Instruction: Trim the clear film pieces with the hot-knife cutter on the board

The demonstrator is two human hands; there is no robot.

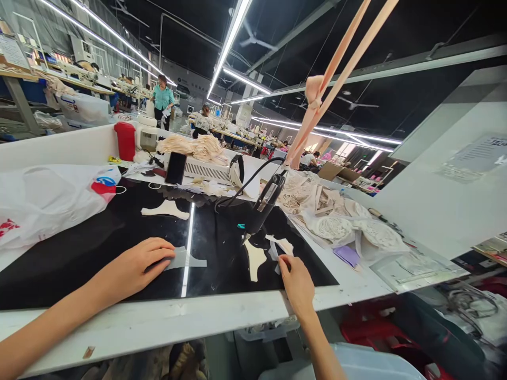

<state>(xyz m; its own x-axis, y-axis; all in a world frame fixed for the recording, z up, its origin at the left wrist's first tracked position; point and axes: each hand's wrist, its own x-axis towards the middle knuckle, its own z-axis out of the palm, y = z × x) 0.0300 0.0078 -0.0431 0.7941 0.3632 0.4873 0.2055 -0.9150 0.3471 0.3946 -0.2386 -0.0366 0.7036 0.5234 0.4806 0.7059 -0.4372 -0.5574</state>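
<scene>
Lying over the near-left end of a grey see-through piece (188,259), the left hand (137,266) is spread low, its fingers slightly parted and not closed on anything. By the right hand (299,287), a small grey strip (273,251) is pinched at its lower edge between thumb and fingers. Just above that strip, a pale scrap (282,244) is seen. Between the hands, a cream cutout (255,259) is laid flat, and a curved cream piece (165,209) is placed farther back on the left. All 5 are set on a black sheet (222,285), by which much of the white worktop (190,316) is covered. A black corded tool (267,203) is hung from peach straps (317,113), its tip angled down at the cutout's upper end; whether contact is made cannot be told. Behind, a phone (176,168) is propped beside a vented white box (208,171). At the left a plastic bag (51,200) is spread; at the right, lacy fabric (328,211) is heaped near a purple piece (347,255).
</scene>
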